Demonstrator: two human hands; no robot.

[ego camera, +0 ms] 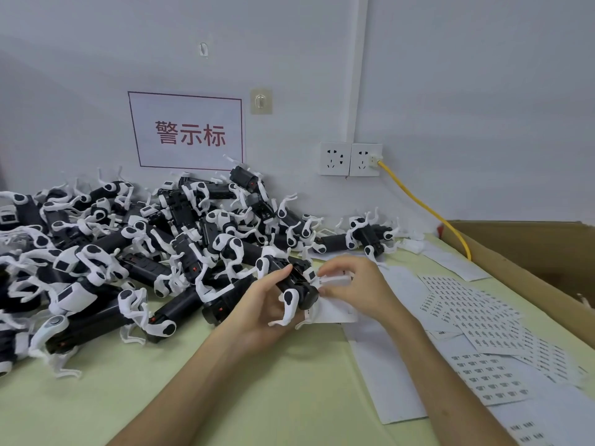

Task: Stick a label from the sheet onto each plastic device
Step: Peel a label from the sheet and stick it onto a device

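Device (296, 280) gripped in left hand (260, 305), right hand (359, 284) pinching label (336, 280) beside it.

Devices (135, 252) left, label sheets (476, 320) right.

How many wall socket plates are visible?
2, side by side: left socket plate, empty; right socket plate, with the yellow cable plugged in. None looks hidden.

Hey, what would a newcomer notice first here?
A big pile of black-and-white devices fills the left, against the wall. At centre, the left hand grips one device while the right hand pinches a white strip beside it; label sheets fan out on the right.
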